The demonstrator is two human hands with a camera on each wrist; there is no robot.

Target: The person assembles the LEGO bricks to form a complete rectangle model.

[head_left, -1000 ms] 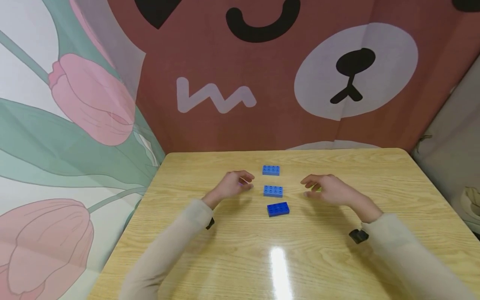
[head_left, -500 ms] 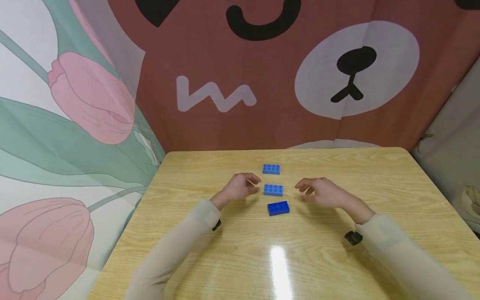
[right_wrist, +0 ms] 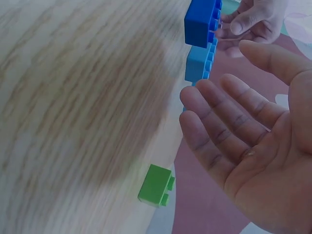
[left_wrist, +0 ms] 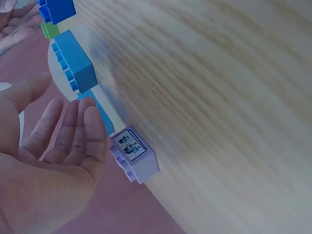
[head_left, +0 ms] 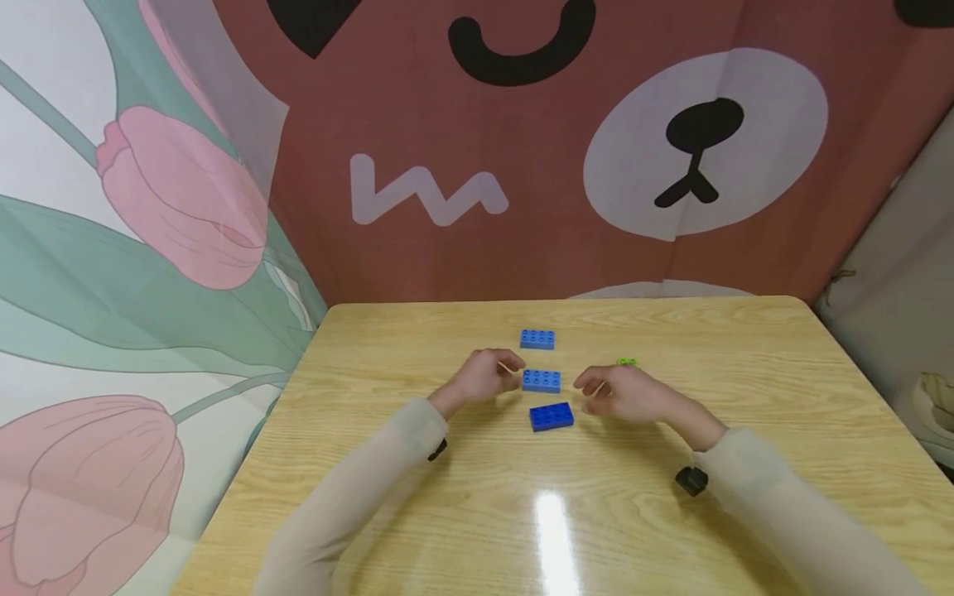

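Three blue toy building bricks lie in a column at the middle of the table: a light blue far brick (head_left: 537, 339), a light blue middle brick (head_left: 542, 381) and a dark blue near brick (head_left: 551, 416). My left hand (head_left: 488, 375) hovers just left of the middle brick, fingers loosely bent and holding nothing. Opposite it, my right hand (head_left: 624, 392) is empty too, its fingertips right of the middle and near bricks. The left wrist view shows a lilac brick (left_wrist: 135, 154) with a printed picture beside the left hand; that hand hides it in the head view.
A small green brick (head_left: 628, 362) stands behind the right hand. The wooden table (head_left: 477, 513) ends at a red wall cloth (head_left: 447, 265) at the back. Flowered fabric (head_left: 186, 199) hangs along the left side.
Both hands have moved inward toward the middle brick, the left to the right and the right to the left. The green brick now shows behind the right hand. The blue bricks stay put.
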